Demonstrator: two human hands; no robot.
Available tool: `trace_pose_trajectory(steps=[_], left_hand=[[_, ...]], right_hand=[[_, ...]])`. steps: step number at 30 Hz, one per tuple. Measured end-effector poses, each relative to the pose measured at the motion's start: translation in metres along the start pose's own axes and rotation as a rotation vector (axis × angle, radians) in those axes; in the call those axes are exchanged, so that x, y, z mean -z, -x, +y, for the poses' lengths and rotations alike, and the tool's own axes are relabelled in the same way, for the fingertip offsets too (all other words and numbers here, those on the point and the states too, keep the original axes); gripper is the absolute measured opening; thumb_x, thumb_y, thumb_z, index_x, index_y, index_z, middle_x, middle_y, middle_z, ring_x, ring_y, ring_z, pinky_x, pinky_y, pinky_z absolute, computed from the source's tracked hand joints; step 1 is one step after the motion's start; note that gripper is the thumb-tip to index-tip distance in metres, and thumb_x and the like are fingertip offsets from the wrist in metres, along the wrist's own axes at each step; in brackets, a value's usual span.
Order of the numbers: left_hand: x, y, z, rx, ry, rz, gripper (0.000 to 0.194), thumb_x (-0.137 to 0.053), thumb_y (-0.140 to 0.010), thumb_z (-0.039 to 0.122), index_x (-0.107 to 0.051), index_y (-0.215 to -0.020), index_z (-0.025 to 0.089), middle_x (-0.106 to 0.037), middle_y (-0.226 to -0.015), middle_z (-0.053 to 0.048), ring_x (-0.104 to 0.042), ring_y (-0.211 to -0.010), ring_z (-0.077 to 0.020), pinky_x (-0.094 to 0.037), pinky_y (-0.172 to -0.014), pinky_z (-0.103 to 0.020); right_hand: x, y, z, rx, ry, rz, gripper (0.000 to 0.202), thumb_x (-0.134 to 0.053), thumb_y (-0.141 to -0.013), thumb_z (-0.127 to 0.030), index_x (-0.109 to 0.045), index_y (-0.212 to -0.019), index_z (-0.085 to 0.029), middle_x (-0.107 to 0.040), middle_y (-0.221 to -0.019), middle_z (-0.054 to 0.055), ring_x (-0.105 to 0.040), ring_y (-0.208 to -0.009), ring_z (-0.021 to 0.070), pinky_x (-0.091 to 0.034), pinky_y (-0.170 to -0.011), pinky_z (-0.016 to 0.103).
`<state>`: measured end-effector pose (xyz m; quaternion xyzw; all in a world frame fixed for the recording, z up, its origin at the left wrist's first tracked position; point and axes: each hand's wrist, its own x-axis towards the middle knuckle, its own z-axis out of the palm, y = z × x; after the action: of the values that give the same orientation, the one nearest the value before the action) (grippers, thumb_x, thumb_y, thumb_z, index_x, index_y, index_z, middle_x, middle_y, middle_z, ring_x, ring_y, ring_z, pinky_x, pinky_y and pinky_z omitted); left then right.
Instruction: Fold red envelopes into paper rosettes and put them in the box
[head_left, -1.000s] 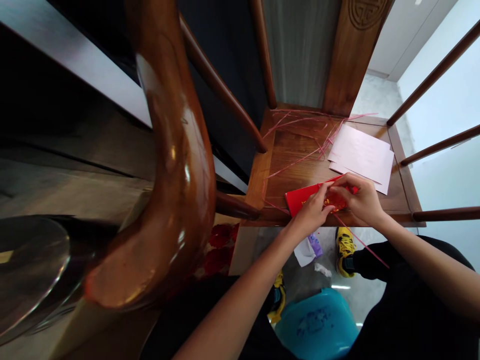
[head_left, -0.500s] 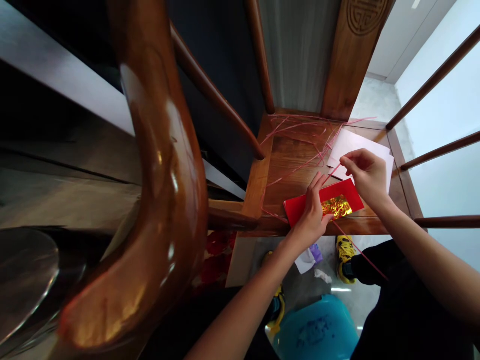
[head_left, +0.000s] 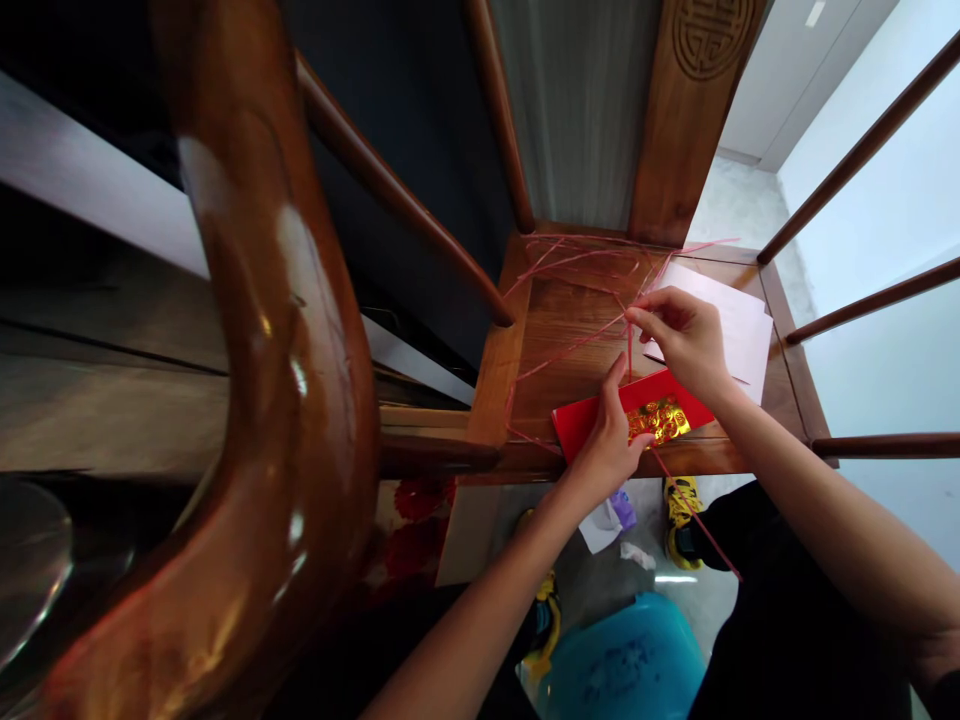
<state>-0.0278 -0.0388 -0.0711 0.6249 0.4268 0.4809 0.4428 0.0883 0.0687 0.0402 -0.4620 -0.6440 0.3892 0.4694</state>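
A red envelope [head_left: 577,424] with gold print lies at the front of the wooden chair seat. My left hand [head_left: 611,440] grips it across the middle, thumb on the gold part and fingers at its far side. Above the envelope's far edge, my right hand [head_left: 682,335] pinches a thin pink string [head_left: 630,352] that runs down to the envelope. A length of pink string also trails from under my left thumb toward my lap. Under my right hand are white papers [head_left: 731,303]. Loose pink strands are strewn over the seat [head_left: 562,320].
A thick curved wooden armrest [head_left: 300,330] fills the left foreground. Slim wooden spindles [head_left: 862,150] stand at the right. Below are a blue plastic stool [head_left: 622,660], crumpled tissue [head_left: 637,555], a purple-and-white packet [head_left: 621,510] and yellow shoes [head_left: 681,515].
My right hand has moved left with the string, which now stands more upright at the envelope's far edge. My left hand keeps its hold. The view has shifted slightly.
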Motion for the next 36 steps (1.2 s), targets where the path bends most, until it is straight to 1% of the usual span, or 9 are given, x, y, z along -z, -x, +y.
trace_pose_trajectory(steps=[4, 7, 9, 16, 20, 22, 25, 29, 36], left_hand=[[-0.003, -0.002, -0.002, 0.009, 0.010, 0.026, 0.117, -0.076, -0.078, -0.002, -0.009, -0.168, 0.034, -0.016, -0.180, -0.014, -0.017, -0.170, -0.0309, -0.017, -0.140, -0.057], [-0.005, -0.004, -0.003, 0.005, 0.024, 0.043, 0.117, -0.074, -0.077, -0.003, -0.009, -0.168, 0.033, -0.015, -0.179, -0.015, -0.017, -0.170, -0.0317, -0.017, -0.140, -0.057], [-0.005, -0.005, -0.002, 0.003, 0.036, 0.045, 0.120, -0.075, -0.077, -0.003, -0.007, -0.168, 0.035, -0.016, -0.179, -0.014, -0.018, -0.169, -0.0320, -0.018, -0.139, -0.058], [-0.005, -0.005, 0.003, 0.034, 0.083, 0.044, 0.127, -0.076, -0.077, -0.002, 0.002, -0.168, 0.041, -0.020, -0.176, -0.014, -0.021, -0.168, -0.0336, -0.018, -0.137, -0.064], [-0.007, -0.006, 0.007, 0.057, 0.104, 0.079, 0.132, -0.076, -0.076, -0.005, 0.006, -0.168, 0.042, -0.032, -0.168, -0.015, -0.033, -0.163, -0.0327, -0.023, -0.136, -0.064], [-0.009, -0.006, 0.007, 0.056, 0.094, 0.100, 0.136, -0.078, -0.073, -0.007, 0.007, -0.168, 0.042, -0.034, -0.165, -0.015, -0.035, -0.161, -0.0330, -0.024, -0.136, -0.064], [-0.010, -0.007, 0.007, 0.046, 0.072, 0.119, 0.142, -0.079, -0.071, -0.008, 0.010, -0.168, 0.044, -0.023, -0.173, -0.015, -0.025, -0.166, -0.0357, -0.021, -0.136, -0.064], [-0.010, -0.008, 0.008, 0.050, 0.075, 0.111, 0.145, -0.079, -0.072, -0.007, 0.015, -0.167, 0.048, -0.005, -0.181, -0.012, -0.016, -0.169, -0.0357, -0.019, -0.137, -0.065], [-0.013, -0.009, 0.007, 0.048, 0.098, 0.131, 0.145, -0.077, -0.070, -0.011, 0.015, -0.167, 0.049, 0.000, -0.182, -0.011, -0.012, -0.170, -0.0347, -0.018, -0.137, -0.065]], right_hand=[[-0.007, 0.001, -0.006, -0.089, -0.134, -0.035, 0.020, -0.083, -0.083, -0.040, -0.073, -0.083, -0.022, -0.071, -0.065, -0.001, -0.067, -0.056, 0.0144, -0.052, -0.050, 0.028], [-0.014, -0.003, -0.009, -0.101, -0.210, -0.057, 0.020, -0.085, -0.082, -0.039, -0.072, -0.083, -0.024, -0.075, -0.073, 0.000, -0.075, -0.068, 0.0174, -0.064, -0.064, 0.032], [-0.018, -0.006, -0.010, -0.112, -0.226, -0.073, 0.023, -0.085, -0.083, -0.041, -0.070, -0.084, -0.024, -0.075, -0.074, 0.000, -0.077, -0.073, 0.0180, -0.068, -0.072, 0.035], [-0.024, -0.009, -0.014, -0.100, -0.260, -0.112, 0.023, -0.085, -0.086, -0.040, -0.068, -0.086, -0.024, -0.076, -0.077, 0.000, -0.079, -0.076, 0.0182, -0.069, -0.078, 0.036], [-0.023, -0.006, -0.018, -0.088, -0.277, -0.134, 0.024, -0.085, -0.084, -0.040, -0.069, -0.086, -0.024, -0.076, -0.076, -0.001, -0.078, -0.074, 0.0175, -0.068, -0.076, 0.035], [-0.023, -0.006, -0.020, -0.089, -0.271, -0.130, 0.027, -0.087, -0.083, -0.043, -0.068, -0.086, -0.024, -0.076, -0.076, -0.001, -0.078, -0.075, 0.0170, -0.068, -0.076, 0.035], [-0.022, -0.007, -0.017, -0.105, -0.269, -0.152, 0.034, -0.088, -0.082, -0.050, -0.067, -0.088, -0.024, -0.076, -0.077, -0.001, -0.079, -0.078, 0.0169, -0.068, -0.079, 0.034], [-0.023, -0.009, -0.001, -0.144, -0.313, -0.212, 0.046, -0.089, -0.078, -0.061, -0.065, -0.091, -0.024, -0.076, -0.080, -0.001, -0.079, -0.081, 0.0173, -0.068, -0.083, 0.035], [-0.033, -0.015, 0.025, -0.220, -0.428, -0.241, 0.054, -0.092, -0.072, -0.063, -0.061, -0.090, -0.024, -0.072, -0.084, -0.002, -0.080, -0.091, 0.0169, -0.066, -0.089, 0.032]])
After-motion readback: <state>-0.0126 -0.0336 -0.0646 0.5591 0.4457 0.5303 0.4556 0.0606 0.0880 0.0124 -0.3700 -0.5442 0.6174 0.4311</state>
